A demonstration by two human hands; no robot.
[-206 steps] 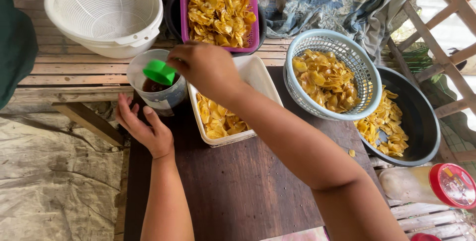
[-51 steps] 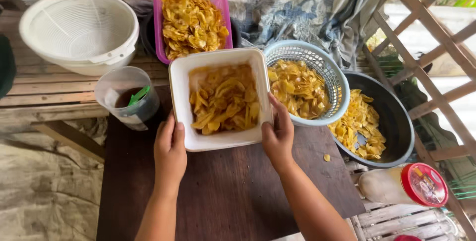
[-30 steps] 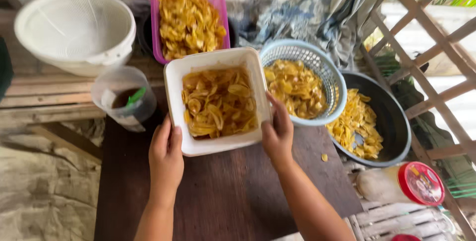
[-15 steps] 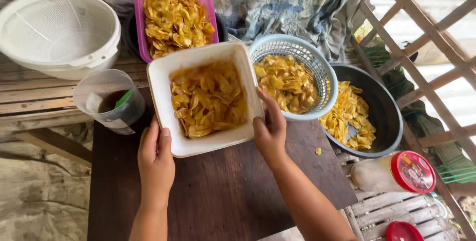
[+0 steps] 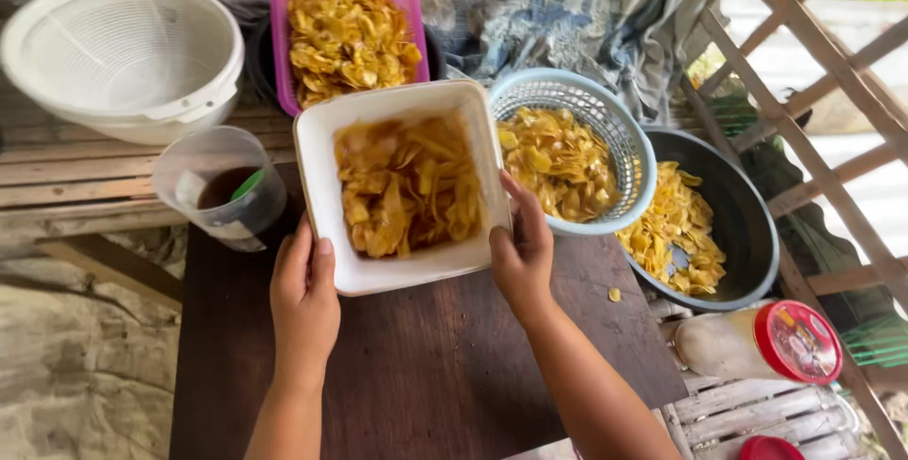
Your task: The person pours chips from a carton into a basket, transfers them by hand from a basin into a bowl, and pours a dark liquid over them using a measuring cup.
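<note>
Now the white tub of chips (image 5: pixel 402 186) is gripped at both sides by the left hand (image 5: pixel 303 295) and right hand (image 5: pixel 520 252), having been raised and tilted above the dark desk (image 5: pixel 426 365) beside the blue basket (image 5: pixel 605 129); the blurred chips suggest shaking.

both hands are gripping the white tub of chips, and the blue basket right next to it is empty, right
Not quite. Both the left hand and the right hand do grip the white tub of chips, but the blue basket beside it is not empty: the head view shows it holding a pile of yellow chips.
</note>
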